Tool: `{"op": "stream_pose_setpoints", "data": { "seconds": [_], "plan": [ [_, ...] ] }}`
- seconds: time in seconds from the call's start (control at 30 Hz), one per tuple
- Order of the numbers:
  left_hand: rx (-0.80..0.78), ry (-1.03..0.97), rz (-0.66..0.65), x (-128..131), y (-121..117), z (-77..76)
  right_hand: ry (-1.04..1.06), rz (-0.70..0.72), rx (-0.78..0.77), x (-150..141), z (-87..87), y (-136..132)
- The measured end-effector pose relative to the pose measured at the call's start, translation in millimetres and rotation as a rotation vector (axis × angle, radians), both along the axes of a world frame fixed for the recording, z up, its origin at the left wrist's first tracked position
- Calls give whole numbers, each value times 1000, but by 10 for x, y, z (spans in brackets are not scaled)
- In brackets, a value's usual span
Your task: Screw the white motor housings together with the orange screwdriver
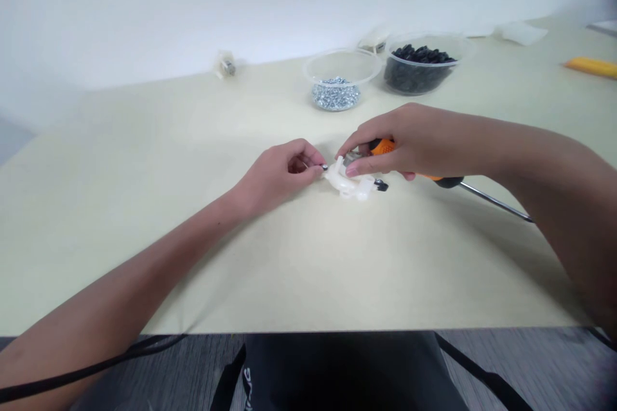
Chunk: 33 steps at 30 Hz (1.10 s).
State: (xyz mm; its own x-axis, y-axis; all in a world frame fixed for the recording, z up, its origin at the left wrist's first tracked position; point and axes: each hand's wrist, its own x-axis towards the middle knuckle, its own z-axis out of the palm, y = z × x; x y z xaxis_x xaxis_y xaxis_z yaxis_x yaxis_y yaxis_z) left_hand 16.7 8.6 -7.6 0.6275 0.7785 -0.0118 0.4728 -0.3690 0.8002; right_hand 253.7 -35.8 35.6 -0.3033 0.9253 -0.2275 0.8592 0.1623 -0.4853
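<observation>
Pinching a white plastic part (348,182) in the left hand (277,173), gripping an orange-handled screwdriver (383,148) in the right hand (405,141) just beside it, over the bench (144,257)

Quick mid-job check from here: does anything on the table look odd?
Yes: the screwdriver in the right hand looks reversed. Its shaft points away from the white plastic part, with the orange handle toward it. The clear bowls show no spill.

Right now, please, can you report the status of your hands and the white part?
Left hand: pinching white plastic part. Right hand: gripping orange-handled screwdriver, fingertips at the part. Clear bowl of screws farther back, apart from the hands.
</observation>
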Motion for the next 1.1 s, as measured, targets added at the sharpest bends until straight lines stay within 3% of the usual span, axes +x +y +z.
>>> {"op": "stream_pose_setpoints", "data": {
  "seconds": [0.53,1.1],
  "plan": [
    [-20,34,-39,-4,3,28,-62,56,69,-64,29,-7],
    [-34,45,3,-8,-11,31,-44,56,66,-51,30,-10]
  ]
}}
